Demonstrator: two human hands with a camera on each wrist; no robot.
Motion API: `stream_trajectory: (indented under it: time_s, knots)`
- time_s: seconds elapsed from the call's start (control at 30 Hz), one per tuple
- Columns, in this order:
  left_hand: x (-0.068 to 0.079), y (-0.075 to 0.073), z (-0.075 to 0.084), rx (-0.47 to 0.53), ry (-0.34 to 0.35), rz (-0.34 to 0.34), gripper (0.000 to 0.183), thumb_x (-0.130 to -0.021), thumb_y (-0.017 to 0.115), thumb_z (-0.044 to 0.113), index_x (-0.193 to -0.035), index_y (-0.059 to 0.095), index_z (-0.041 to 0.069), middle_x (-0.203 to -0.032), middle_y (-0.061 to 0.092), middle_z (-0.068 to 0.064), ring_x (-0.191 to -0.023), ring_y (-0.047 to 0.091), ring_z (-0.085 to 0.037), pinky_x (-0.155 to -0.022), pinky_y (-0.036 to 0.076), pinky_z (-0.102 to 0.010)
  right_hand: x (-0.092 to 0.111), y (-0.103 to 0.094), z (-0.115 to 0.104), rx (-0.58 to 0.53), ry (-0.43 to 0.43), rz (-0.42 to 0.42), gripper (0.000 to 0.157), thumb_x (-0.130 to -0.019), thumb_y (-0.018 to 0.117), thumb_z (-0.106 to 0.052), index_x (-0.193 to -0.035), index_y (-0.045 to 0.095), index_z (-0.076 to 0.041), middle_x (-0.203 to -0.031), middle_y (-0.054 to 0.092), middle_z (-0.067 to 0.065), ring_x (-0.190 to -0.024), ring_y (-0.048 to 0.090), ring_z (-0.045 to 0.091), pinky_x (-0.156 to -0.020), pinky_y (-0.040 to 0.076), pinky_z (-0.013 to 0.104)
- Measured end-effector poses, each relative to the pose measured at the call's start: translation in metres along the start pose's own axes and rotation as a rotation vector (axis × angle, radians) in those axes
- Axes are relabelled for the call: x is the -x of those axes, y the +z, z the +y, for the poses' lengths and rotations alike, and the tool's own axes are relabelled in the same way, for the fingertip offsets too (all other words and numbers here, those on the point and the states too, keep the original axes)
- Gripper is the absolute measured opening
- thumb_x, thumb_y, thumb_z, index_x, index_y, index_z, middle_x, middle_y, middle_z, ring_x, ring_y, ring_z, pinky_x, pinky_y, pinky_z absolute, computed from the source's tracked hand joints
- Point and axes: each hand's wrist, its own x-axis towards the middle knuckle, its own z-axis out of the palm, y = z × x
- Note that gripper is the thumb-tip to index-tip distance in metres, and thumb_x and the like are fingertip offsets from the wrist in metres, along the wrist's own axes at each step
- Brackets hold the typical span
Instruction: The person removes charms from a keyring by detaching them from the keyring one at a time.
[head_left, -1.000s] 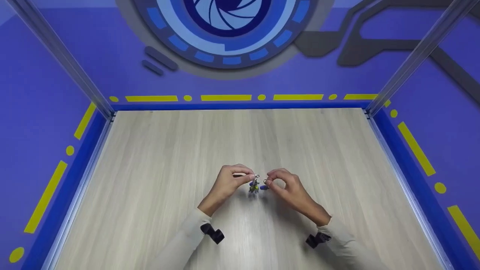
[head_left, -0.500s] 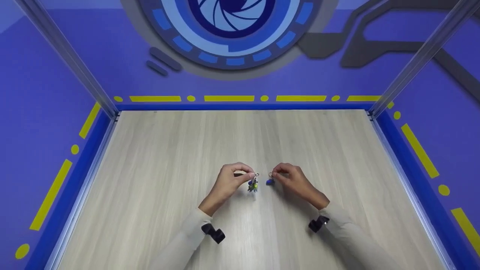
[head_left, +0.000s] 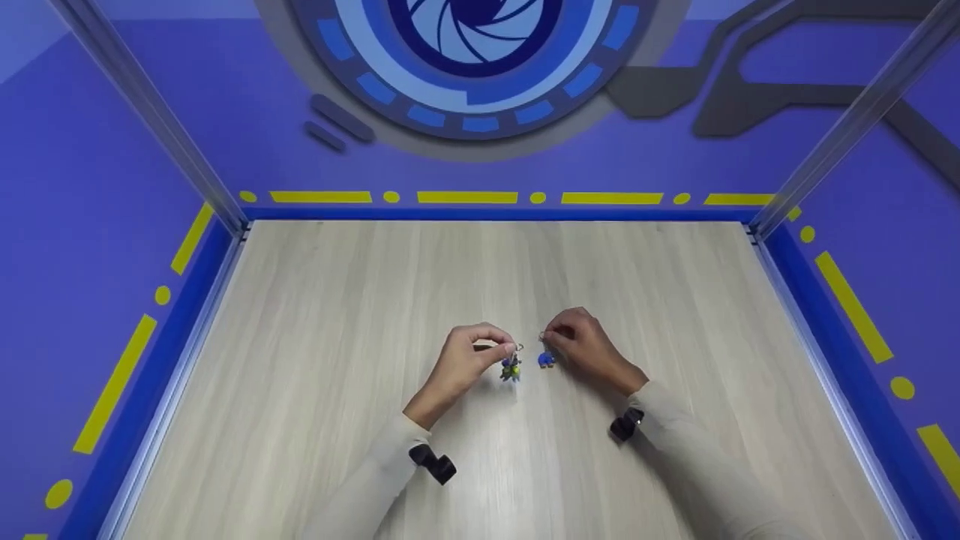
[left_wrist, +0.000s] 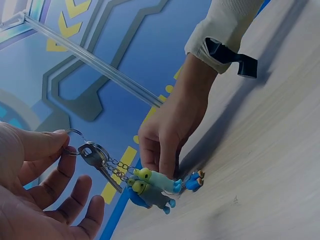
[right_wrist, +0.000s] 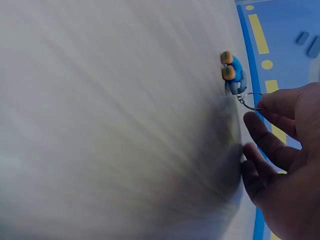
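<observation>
My left hand (head_left: 471,358) pinches a metal key ring (left_wrist: 75,132) between thumb and index finger, other fingers loosely bent. A silver key (left_wrist: 96,160) hangs from it, with chains leading to small figurines (left_wrist: 159,181) with yellow-green heads, pale bodies and blue feet. A blue piece shows behind them. To the right, my right hand (head_left: 591,351) pinches a separate ring (right_wrist: 252,100) by its edge. From this ring, on a short chain, comes a blue keychain figurine (right_wrist: 235,72) with orange-brown feet, close to the tabletop. Whether it touches the wood I cannot tell.
Both hands are over the front middle of a pale wood-grain table (head_left: 360,285). Blue printed walls (head_left: 187,135) with yellow dashes enclose its back and sides, with metal posts at the rear corners. Black cameras are strapped to both wrists.
My right hand has moved away from the left hand's bunch, toward the back of the table, taking the blue figurine along. The left hand stays nearly in place. The head view has shifted slightly.
</observation>
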Motion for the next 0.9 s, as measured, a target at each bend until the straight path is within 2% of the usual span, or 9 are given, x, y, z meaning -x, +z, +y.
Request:
stream_trajectory:
  time_s: [0.2,0.33,0.47,0.57,0.7,0.9]
  knots:
    - [0.000,0.000,-0.001,0.007,0.002,0.001,0.009,-0.103,0.077,0.008,-0.102,0.082,0.001,-0.106,0.079,-0.010,-0.104,0.073,-0.036,-0.101,0.059,-0.047,-0.008,0.006,0.005,0.069,-0.063,0.044,0.007,-0.093,0.083,0.000,-0.090,0.081,-0.006,-0.085,0.070,0.004,-0.096,0.059,0.030,-0.099,0.040,0.047]
    - [0.000,0.001,-0.001,0.019,0.001,0.002,0.009,-0.103,0.077,0.007,-0.102,0.082,0.000,-0.105,0.079,-0.010,-0.102,0.074,-0.033,-0.099,0.060,-0.045,-0.014,0.008,0.005,0.108,-0.053,0.041,0.006,-0.093,0.081,0.001,-0.091,0.081,-0.004,-0.089,0.073,0.008,-0.098,0.061,0.033,-0.102,0.042,0.050]
    - [0.000,0.002,-0.001,0.022,-0.004,0.001,0.008,-0.102,0.077,0.006,-0.102,0.082,0.000,-0.105,0.079,-0.011,-0.104,0.073,-0.034,-0.101,0.059,-0.046,-0.017,0.007,0.003,0.115,-0.021,0.018,0.007,-0.095,0.079,0.001,-0.092,0.080,-0.005,-0.092,0.072,0.006,-0.100,0.059,0.030,-0.102,0.041,0.049]
    - [-0.001,0.003,-0.001,0.018,-0.006,-0.001,0.007,-0.102,0.077,0.007,-0.101,0.082,0.002,-0.105,0.079,-0.010,-0.105,0.073,-0.035,-0.102,0.058,-0.047,-0.017,0.006,0.000,0.093,-0.007,0.003,0.006,-0.097,0.078,-0.001,-0.095,0.080,-0.006,-0.094,0.072,0.005,-0.101,0.058,0.028,-0.101,0.041,0.048]
    - [-0.001,0.005,0.000,0.007,0.000,-0.009,0.008,-0.102,0.078,0.009,-0.101,0.083,0.004,-0.104,0.079,-0.006,-0.103,0.073,-0.027,-0.102,0.058,-0.046,-0.012,0.003,-0.008,0.039,-0.026,-0.014,0.004,-0.100,0.077,-0.004,-0.099,0.080,-0.006,-0.099,0.074,0.004,-0.108,0.058,0.028,-0.102,0.043,0.048]
    - [-0.003,0.007,0.002,0.001,0.016,-0.021,0.010,-0.103,0.077,0.011,-0.102,0.083,0.003,-0.103,0.079,-0.006,-0.099,0.072,-0.017,-0.102,0.059,-0.046,-0.002,0.000,-0.029,-0.042,-0.134,-0.027,0.005,-0.101,0.077,-0.002,-0.103,0.079,-0.006,-0.110,0.075,0.007,-0.117,0.060,0.032,-0.107,0.047,0.053]
